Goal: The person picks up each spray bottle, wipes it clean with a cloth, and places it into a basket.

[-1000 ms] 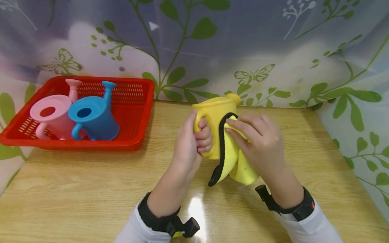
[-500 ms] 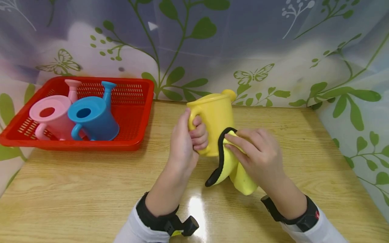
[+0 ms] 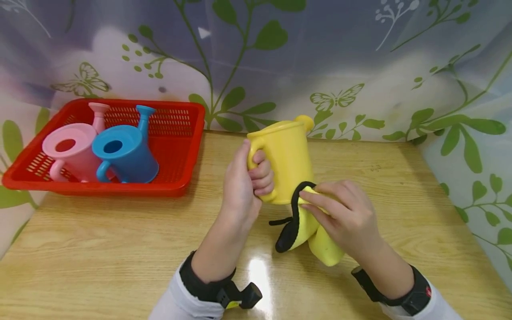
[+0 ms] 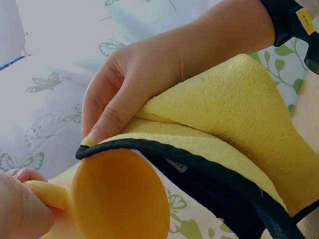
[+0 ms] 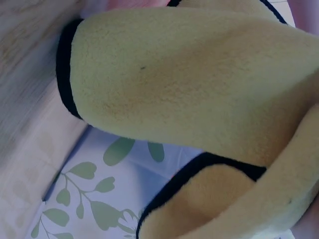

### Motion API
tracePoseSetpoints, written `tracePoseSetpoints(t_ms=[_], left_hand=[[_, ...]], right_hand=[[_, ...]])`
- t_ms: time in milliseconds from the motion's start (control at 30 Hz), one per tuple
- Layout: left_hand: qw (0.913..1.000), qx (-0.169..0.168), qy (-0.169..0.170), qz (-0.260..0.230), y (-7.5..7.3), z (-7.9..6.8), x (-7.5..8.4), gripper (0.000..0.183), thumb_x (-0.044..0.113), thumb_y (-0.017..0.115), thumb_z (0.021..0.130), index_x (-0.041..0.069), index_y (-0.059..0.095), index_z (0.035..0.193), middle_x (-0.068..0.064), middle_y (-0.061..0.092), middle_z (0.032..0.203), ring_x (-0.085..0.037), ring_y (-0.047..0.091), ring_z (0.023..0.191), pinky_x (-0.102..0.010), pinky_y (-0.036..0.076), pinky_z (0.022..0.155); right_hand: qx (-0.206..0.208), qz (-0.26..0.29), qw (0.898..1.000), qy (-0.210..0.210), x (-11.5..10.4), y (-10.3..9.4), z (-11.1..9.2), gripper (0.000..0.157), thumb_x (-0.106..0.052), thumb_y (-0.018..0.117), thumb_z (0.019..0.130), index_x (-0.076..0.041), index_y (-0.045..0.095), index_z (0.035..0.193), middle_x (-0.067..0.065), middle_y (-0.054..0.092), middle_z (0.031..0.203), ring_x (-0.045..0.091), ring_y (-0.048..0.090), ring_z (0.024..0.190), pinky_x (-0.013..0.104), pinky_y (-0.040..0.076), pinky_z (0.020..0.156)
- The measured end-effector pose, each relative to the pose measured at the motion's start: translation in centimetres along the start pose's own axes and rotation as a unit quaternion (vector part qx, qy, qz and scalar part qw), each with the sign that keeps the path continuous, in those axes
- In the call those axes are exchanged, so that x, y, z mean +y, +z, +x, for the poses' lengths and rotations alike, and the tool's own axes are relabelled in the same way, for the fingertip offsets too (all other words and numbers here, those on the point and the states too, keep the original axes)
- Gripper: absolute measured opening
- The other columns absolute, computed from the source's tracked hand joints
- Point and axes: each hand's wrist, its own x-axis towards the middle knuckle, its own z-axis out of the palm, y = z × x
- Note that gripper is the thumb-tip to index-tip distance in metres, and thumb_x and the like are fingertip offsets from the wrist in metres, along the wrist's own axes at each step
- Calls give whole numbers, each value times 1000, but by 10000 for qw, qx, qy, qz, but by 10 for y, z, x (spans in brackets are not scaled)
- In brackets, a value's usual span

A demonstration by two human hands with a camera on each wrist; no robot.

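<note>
My left hand (image 3: 246, 184) grips the handle of a yellow watering can (image 3: 290, 160), which is lifted off the table and tilted a little. In my right hand (image 3: 348, 213) a yellow cloth (image 3: 326, 246) with black edging is pinched between thumb and fingers. The cloth's upper edge lies against the lower right of the can. In the left wrist view, the right hand (image 4: 134, 84) holds the cloth (image 4: 224, 109) at the edge of the can's round base (image 4: 122, 194). Folds of the cloth (image 5: 189, 79) fill most of the right wrist view, hiding the can there.
On the left of the wooden table (image 3: 120, 249) stands a red basket (image 3: 172, 189). A pink watering can (image 3: 76, 151) and a blue watering can (image 3: 128, 155) sit side by side in it. A leaf-patterned curtain (image 3: 340, 53) hangs behind the table and along its right side.
My right hand and the cloth have slid down along the yellow can toward its base. The left hand has shifted slightly left, with the can a little higher and more tilted.
</note>
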Motion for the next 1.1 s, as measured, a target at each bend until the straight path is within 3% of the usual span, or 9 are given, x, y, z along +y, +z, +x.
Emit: tracePoseSetpoints(t_ms=[167, 500, 867, 1100], left_hand=[[10000, -18, 49, 60, 1, 0, 0, 40, 33, 31, 103, 16, 32, 68, 10, 23, 49, -1, 23, 38, -16, 17, 40], [9995, 75, 94, 280, 3, -1, -3, 39, 34, 31, 103, 16, 31, 69, 9, 23, 49, -3, 21, 40, -17, 17, 40], [9985, -89, -93, 540, 6, -5, -5, 39, 34, 29, 104, 15, 30, 69, 8, 21, 49, -4, 20, 40, -18, 16, 40], [9967, -144, -240, 756, 8, -7, -7, 40, 34, 29, 104, 15, 31, 69, 8, 23, 48, -5, 21, 41, -18, 17, 40]], right_hand=[[-245, 375, 9986, 298, 5, -5, 4, 30, -30, 63, 93, -5, 76, 87, 10, 66, 80, 22, 56, 69, 26, 44, 63], [-636, 386, 9957, 560, 17, -7, 19, 32, -33, 61, 94, -4, 75, 92, 10, 68, 85, 24, 60, 77, 26, 46, 72], [-520, 652, 9933, 794, 29, -7, 43, 34, -33, 62, 92, -1, 73, 92, 13, 68, 85, 28, 60, 80, 20, 45, 82], [-340, 634, 9935, 878, 35, -7, 57, 29, -29, 65, 91, -1, 74, 91, 14, 69, 83, 29, 59, 77, 21, 41, 78]])
